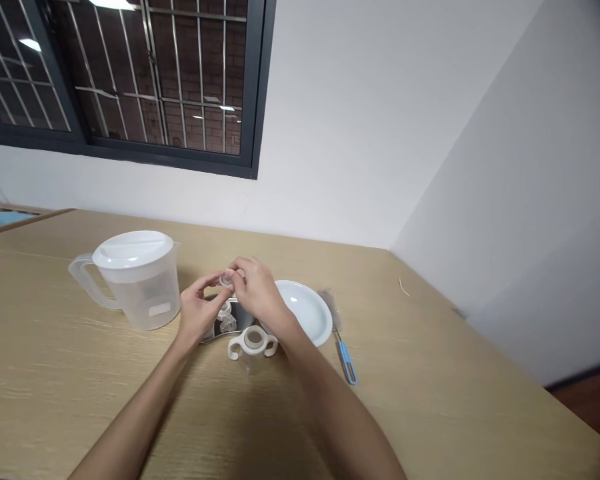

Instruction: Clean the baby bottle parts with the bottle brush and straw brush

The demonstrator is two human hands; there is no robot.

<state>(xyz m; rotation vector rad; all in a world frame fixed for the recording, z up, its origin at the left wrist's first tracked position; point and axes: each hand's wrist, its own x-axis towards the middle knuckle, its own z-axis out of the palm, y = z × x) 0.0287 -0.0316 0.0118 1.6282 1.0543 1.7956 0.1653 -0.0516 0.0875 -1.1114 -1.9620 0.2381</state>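
Observation:
Both hands meet over a metal tray (243, 319), pinching a small clear round piece (225, 280) that looks like a silicone bottle nipple. My left hand (199, 308) grips it from the left with thumb and fingers. From the right, the fingertips of my right hand (255, 287) close on the same piece and partly cover it. Below them on the tray lie a white ring (225, 310) and a clear bottle part (228, 325). In front of the tray stands a clear baby bottle (253, 348), uncapped, with a white two-handled collar around its neck.
A lidded translucent pitcher (147, 287) stands left of my hands. To the right are a white plate (307, 313), partly behind my right forearm, and a bottle brush (346, 360) with a blue handle. The wall and a barred window (165, 73) rise behind the wooden table (430, 373).

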